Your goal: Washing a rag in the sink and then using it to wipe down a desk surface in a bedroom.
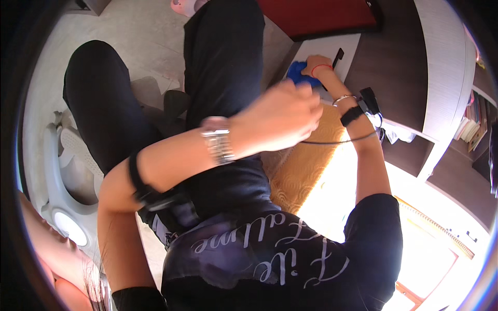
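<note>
My right hand [318, 66], with a red cord at its wrist, grips a blue cloth [297, 74]. The cloth lies against a white cabinet front [348, 46], close to its black handle [338, 57]. Nearer the camera, my left hand [288, 114] is raised over my right thigh, blurred by motion. Its fingers look curled, but the inside of the palm is hidden. A metal-band wristwatch [218, 142] sits on the left wrist. Black straps with small devices circle both forearms.
Dark brown cabinet panels [389, 70] and a shelf of books [472, 120] stand to the right. A dark red panel [323, 15] is at the top. Below my hands is a golden patterned covering [290, 186]. A pale plastic seat [70, 167] stands left; a black cable [338, 142] hangs nearby.
</note>
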Demonstrator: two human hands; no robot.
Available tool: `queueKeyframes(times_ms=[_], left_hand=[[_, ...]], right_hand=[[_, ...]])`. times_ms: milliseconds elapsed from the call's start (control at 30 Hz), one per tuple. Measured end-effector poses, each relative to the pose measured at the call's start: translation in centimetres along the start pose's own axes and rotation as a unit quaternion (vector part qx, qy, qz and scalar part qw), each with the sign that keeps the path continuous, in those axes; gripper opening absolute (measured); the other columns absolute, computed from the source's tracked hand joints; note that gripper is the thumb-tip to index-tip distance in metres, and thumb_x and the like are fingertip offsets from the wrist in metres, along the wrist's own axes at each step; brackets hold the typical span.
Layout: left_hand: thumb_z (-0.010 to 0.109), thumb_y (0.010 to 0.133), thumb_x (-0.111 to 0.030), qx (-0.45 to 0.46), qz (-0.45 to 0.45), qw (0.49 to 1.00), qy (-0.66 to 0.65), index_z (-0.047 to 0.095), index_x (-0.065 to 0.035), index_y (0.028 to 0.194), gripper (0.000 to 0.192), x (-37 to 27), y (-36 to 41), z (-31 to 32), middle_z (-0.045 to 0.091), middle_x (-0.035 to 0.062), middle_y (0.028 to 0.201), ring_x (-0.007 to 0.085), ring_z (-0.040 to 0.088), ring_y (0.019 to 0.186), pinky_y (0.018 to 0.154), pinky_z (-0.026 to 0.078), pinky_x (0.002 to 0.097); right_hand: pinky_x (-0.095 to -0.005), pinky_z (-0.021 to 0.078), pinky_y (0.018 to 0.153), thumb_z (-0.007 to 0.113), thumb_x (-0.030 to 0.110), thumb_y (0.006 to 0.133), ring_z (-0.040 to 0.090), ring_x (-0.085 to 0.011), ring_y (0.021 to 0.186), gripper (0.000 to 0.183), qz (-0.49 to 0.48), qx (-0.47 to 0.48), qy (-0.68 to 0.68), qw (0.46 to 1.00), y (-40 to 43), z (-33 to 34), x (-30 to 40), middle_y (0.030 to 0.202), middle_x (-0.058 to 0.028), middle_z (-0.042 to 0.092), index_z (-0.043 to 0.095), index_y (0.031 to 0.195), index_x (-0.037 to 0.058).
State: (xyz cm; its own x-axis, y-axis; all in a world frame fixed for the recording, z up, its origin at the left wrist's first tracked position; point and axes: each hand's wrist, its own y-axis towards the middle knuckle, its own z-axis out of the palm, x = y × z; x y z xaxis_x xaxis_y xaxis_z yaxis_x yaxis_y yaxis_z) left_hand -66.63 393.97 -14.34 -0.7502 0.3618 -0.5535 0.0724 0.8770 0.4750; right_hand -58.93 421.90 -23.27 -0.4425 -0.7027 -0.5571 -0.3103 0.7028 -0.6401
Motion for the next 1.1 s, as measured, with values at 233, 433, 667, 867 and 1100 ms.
queueKeyframes(times_ms=[233, 433, 667, 867, 1100], left_hand=[[0.073, 0.066, -0.034, 0.083, -0.233, 0.936, -0.250, 0.023, 0.0027, 0.133, 0.091, 3.3, 4.8, 22.9, 0.036, 0.0249, 0.130, 0.0342, 0.034, 0.123, 0.103, 0.028, 0.0385], [0.071, 0.061, -0.059, 0.240, -0.199, 0.848, -0.429, 0.015, 0.0069, 0.134, 0.113, 4.5, 4.2, 19.1, 0.033, 0.0294, 0.131, 0.0323, 0.036, 0.123, 0.101, 0.030, 0.0338], [0.058, 0.081, -0.051, 0.484, -0.047, 0.737, -0.469, 0.046, -0.0026, 0.123, 0.066, 1.1, 1.4, 10.6, 0.054, 0.0089, 0.115, 0.0167, 0.051, 0.104, 0.087, 0.041, 0.0276], [0.054, 0.086, -0.045, 0.466, -0.072, 0.686, -0.554, 0.051, -0.0074, 0.118, 0.050, 4.0, -1.3, 10.9, 0.058, -0.0022, 0.098, 0.0089, 0.052, 0.094, 0.078, 0.041, 0.0244], [0.050, 0.088, -0.046, 0.484, -0.068, 0.646, -0.586, 0.052, -0.0105, 0.119, 0.047, 3.6, -1.2, 8.7, 0.058, -0.0038, 0.105, 0.0069, 0.050, 0.102, 0.080, 0.038, 0.0265]], right_hand=[[-0.0370, 0.0509, 0.072, 0.070, 0.034, 0.067, 0.061, -0.0231, 0.089, 0.040, -0.042, -0.374, 0.005, 0.927, -11.3, -6.2, -3.9, 0.092, -0.0061, 0.063, 0.063, 0.103, 0.0187], [-0.0340, 0.0483, 0.076, 0.071, 0.031, 0.067, 0.058, -0.0199, 0.091, 0.044, -0.100, -0.471, -0.090, 0.872, -12.0, -6.9, -5.3, 0.094, -0.0026, 0.061, 0.059, 0.107, 0.0200], [-0.0395, 0.0466, 0.084, 0.064, 0.040, 0.073, 0.059, -0.0282, 0.095, 0.043, -0.188, -0.103, -0.103, 0.971, -3.2, 0.5, 4.2, 0.101, -0.0124, 0.063, 0.062, 0.103, 0.0087], [-0.0366, 0.0463, 0.084, 0.062, 0.043, 0.072, 0.059, -0.0279, 0.097, 0.049, -0.339, 0.289, -0.077, 0.892, -5.8, 12.9, 9.0, 0.104, -0.0146, 0.062, 0.063, 0.106, 0.0071], [-0.0372, 0.0465, 0.084, 0.064, 0.041, 0.070, 0.059, -0.0284, 0.097, 0.049, -0.269, 0.286, -0.028, 0.919, -9.1, 9.6, 6.9, 0.104, -0.0146, 0.062, 0.062, 0.107, 0.0092]])
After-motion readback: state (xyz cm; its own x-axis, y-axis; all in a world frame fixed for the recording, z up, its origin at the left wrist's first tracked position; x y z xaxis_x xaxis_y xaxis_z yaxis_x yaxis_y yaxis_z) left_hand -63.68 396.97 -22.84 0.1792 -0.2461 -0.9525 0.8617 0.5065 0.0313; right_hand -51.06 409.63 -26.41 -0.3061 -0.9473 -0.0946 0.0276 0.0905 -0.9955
